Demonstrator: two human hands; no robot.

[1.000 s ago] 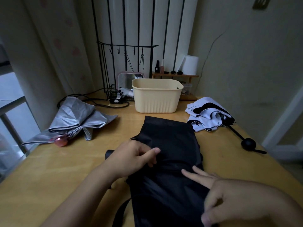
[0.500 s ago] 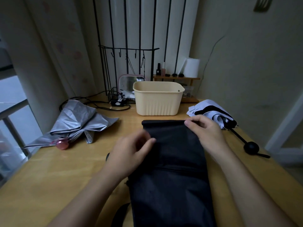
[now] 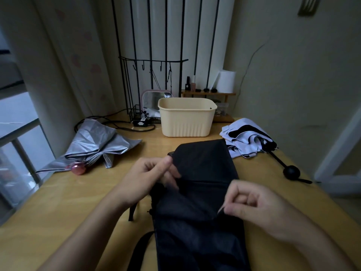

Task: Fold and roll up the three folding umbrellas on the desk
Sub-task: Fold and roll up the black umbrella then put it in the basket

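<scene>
A black folding umbrella point(image 3: 203, 194) lies lengthwise on the wooden desk point(image 3: 58, 208) in front of me, its canopy flattened. My left hand point(image 3: 148, 177) pinches the canopy's left edge near its far corner. My right hand point(image 3: 259, 208) pinches a fold at the canopy's right edge, closer to me. A silver umbrella point(image 3: 95, 147) with a pink handle point(image 3: 78, 169) lies loosely collapsed at the left. A white-and-black umbrella point(image 3: 246, 141) sits at the right, its black shaft ending in a round black knob point(image 3: 291, 171).
A cream plastic basket point(image 3: 185, 118) stands at the back centre. Behind it are a mirror point(image 3: 154, 98), a black wire hook rack point(image 3: 152, 63) and a small wooden shelf point(image 3: 209, 93) with bottles and a paper roll. Black cables point(image 3: 121, 127) trail at the back left. A window borders the desk's left side.
My right hand has drawn back from the canopy's far edge to its near right edge and now pinches a fold. My left hand has moved up to pinch the left edge.
</scene>
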